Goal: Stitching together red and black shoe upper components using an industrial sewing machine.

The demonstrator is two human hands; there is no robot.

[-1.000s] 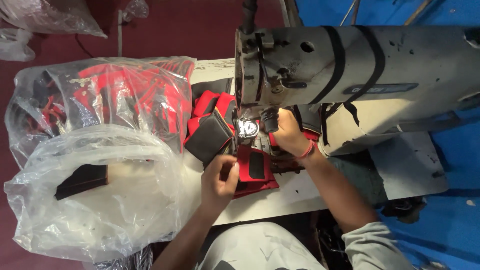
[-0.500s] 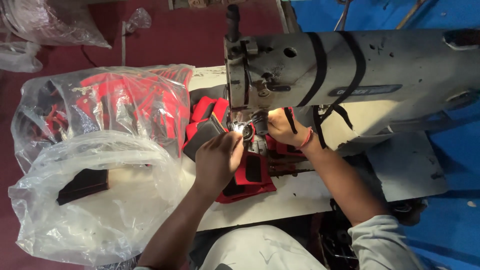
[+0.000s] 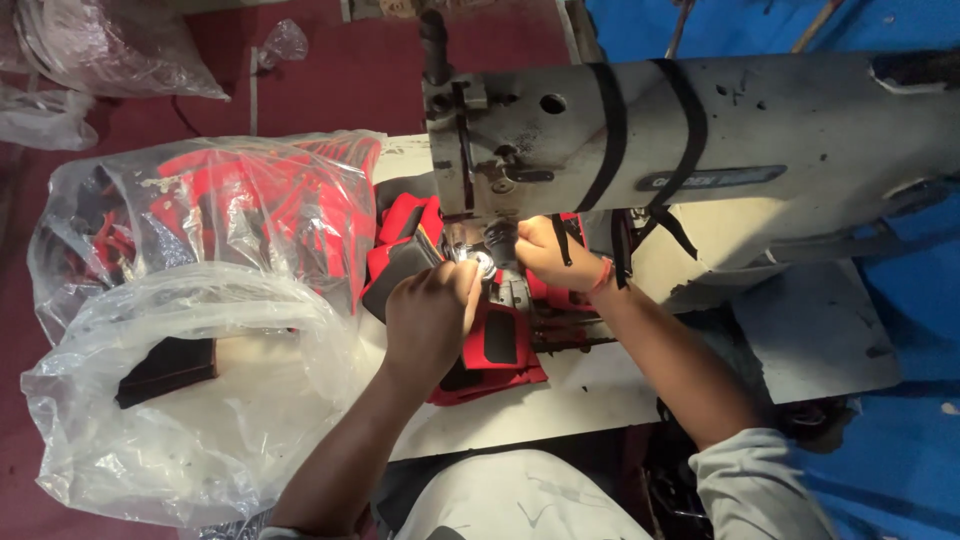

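A red and black padded fabric piece (image 3: 500, 345) lies on the bed of a grey industrial sewing machine (image 3: 720, 130), under its needle end. My left hand (image 3: 430, 315) rests over the piece with its fingers curled together at a small shiny metal part (image 3: 483, 263) by the needle. What its fingertips pinch is hidden. My right hand (image 3: 545, 252) reaches in from the right beneath the machine arm, fingers closed on the piece just behind the needle. A red band circles that wrist.
A clear plastic bag (image 3: 230, 210) stuffed with red and black pieces stands left of the machine. A second clear bag (image 3: 190, 420) in front of it holds a dark flat piece (image 3: 165, 372). The white table top (image 3: 560, 395) ends near my body. More plastic bags (image 3: 110, 50) lie on the red floor.
My left hand has moved up from the fabric's near edge to the needle area. My right hand has stayed under the machine arm. The view has shifted slightly.
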